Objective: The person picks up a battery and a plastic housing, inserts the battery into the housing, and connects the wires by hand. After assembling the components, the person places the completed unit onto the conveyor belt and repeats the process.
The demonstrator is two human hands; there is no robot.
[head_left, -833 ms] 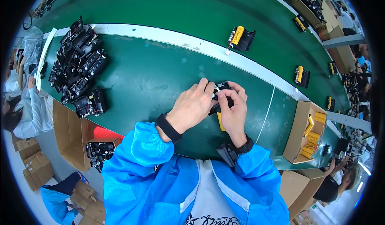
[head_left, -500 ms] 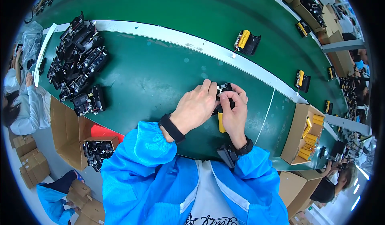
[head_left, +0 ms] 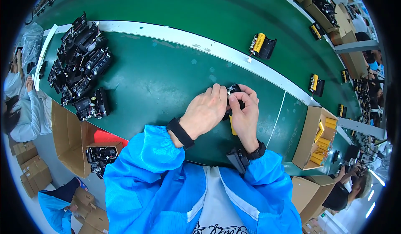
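Over the middle of the green bench, both my hands are closed round a small black plastic housing [head_left: 234, 89]. My left hand [head_left: 206, 111] grips its left side with the fingers bunched together. My right hand [head_left: 245, 115] pinches it between thumb and fingers from the right. A yellow cylindrical battery [head_left: 232, 125] shows below the housing, partly covered by my right hand. Whether it is joined to the housing is hidden. Most of the housing is behind my fingers.
A heap of black housings [head_left: 79, 63] lies at the left. An open carton [head_left: 307, 138] of yellow batteries stands at the right. Beyond a white strip [head_left: 175, 35], black housings with yellow batteries [head_left: 262, 46] sit on a green belt [head_left: 200, 8]. More cartons [head_left: 69, 140] stand below left.
The housings with batteries on the belt have shifted slightly right and away. My hands stay together on the housing, with small finger movements; less of the yellow battery shows.
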